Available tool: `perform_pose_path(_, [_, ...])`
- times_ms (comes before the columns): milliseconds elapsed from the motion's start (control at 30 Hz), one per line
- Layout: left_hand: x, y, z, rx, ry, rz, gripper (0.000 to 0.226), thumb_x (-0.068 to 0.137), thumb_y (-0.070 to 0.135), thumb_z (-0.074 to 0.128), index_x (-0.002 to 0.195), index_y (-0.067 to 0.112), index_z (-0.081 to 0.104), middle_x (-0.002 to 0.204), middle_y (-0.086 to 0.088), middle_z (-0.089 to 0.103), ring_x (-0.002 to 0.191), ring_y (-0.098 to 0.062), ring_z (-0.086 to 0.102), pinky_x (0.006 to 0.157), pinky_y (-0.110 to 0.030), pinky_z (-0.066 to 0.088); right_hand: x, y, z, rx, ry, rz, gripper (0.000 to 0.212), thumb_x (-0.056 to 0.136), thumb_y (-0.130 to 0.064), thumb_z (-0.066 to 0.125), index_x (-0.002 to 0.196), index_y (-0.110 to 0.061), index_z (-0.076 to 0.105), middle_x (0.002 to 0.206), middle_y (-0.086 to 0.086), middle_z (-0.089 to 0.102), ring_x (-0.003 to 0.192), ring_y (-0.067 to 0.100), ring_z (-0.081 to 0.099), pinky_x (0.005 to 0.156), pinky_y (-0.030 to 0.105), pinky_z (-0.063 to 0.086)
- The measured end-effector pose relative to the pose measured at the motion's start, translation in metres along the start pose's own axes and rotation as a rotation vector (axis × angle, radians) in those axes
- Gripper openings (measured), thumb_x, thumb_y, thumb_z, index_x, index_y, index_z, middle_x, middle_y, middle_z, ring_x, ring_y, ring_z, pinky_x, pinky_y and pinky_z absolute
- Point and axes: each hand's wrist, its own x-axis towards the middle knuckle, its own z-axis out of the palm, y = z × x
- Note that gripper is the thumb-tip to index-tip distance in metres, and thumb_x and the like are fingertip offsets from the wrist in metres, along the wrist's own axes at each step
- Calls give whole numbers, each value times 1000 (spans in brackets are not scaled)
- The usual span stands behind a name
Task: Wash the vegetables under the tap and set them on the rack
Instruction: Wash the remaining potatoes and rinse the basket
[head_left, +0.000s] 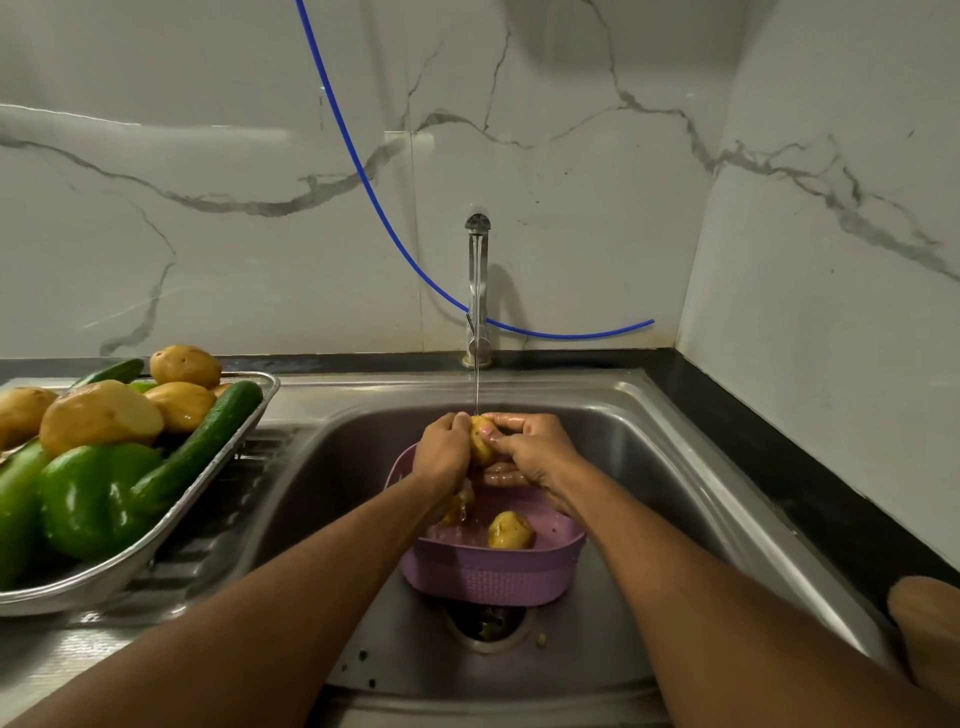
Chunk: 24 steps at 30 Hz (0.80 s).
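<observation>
A yellow potato (482, 446) is held between both hands under the thin stream from the tap (477, 291). My left hand (444, 453) grips its left side and my right hand (532, 447) grips its right side, fingers curled over it. Below them a purple basket (493, 574) stands in the sink and holds another potato (511, 530); a third potato (460, 506) shows partly behind my left wrist. On the left a metal rack tray (156, 540) carries several potatoes (101, 415), two cucumbers (200, 447) and green peppers (91, 501).
The steel sink (670, 467) has an open drain (485, 623) in front of the basket. A blue hose (363, 176) hangs across the marble wall behind the tap. A black counter edge (779, 457) runs along the right, with a tan object (927, 629) at the far right.
</observation>
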Motion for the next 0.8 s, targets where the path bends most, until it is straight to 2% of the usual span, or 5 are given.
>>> perform_pose_path(100, [1, -2, -2, -8, 57, -26, 36, 110, 35, 37, 111, 17, 68, 101, -8, 70, 98, -23, 66, 97, -46, 54, -1, -3, 4, -47, -8, -28, 41, 95, -13, 72, 135, -14, 65, 122, 14, 70, 93, 28, 76, 73, 38, 66])
perform_pose_path(233, [-4, 2, -6, -197, -14, -79, 36, 109, 38, 42, 115, 13, 68, 94, -10, 71, 76, -18, 65, 55, -27, 54, -1, -5, 5, -23, 22, -40, 43, 93, -8, 73, 135, -13, 65, 131, 13, 65, 109, 34, 70, 77, 44, 65])
perform_pose_path(333, [-3, 7, -4, -182, -120, -93, 35, 111, 30, 38, 128, 12, 63, 94, -12, 67, 67, -18, 57, 48, -23, 44, -2, -5, -1, 46, 46, -36, 41, 93, -5, 71, 132, -14, 66, 133, 11, 64, 115, 33, 66, 79, 43, 65])
perform_pose_path(533, [-3, 6, -11, -132, -222, -93, 30, 112, 24, 36, 128, 16, 60, 104, -11, 69, 80, -19, 66, 56, -26, 52, -1, 1, -9, 84, -19, 27, 37, 95, -3, 69, 127, -21, 70, 124, 12, 69, 101, 29, 74, 74, 37, 65])
perform_pose_path(800, [1, 1, -4, -82, 48, -8, 33, 111, 36, 35, 105, 24, 65, 98, -6, 67, 87, -17, 64, 90, -40, 54, -3, -6, 5, 24, -22, -48, 41, 94, -8, 72, 134, -14, 66, 118, 7, 69, 93, 24, 74, 71, 36, 65])
